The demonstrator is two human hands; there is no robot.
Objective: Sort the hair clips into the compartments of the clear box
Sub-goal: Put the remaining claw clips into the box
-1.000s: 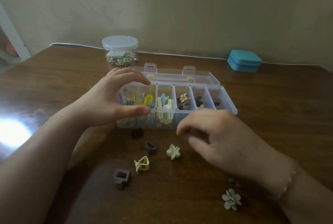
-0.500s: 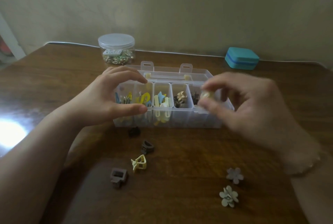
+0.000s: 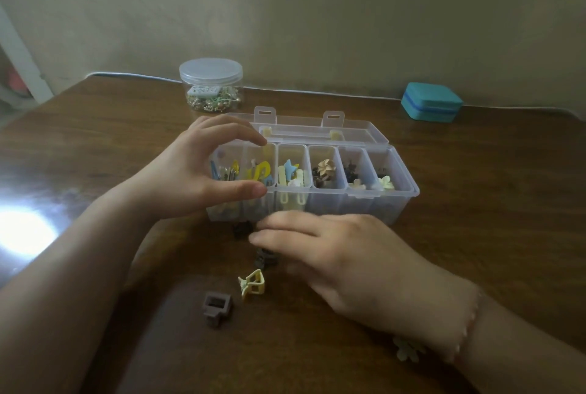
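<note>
Left hand [image 3: 190,178] cups the left end of the clear box [image 3: 402,203], fingers apart around its wall, evidently to steady it. The box sits mid-tabletop [image 3: 95,140], lid open, six compartments part-filled by kind. Loose clips lie toward the near edge: brown clip [image 3: 216,308], yellow claw clip [image 3: 252,283]. Right hand [image 3: 355,267] hovers over a dark clip [image 3: 265,259], fingers apart, holding nothing, likely choosing the next piece

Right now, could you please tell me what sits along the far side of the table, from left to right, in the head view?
Round clear jar → open lid of the clear box → teal case.
</note>
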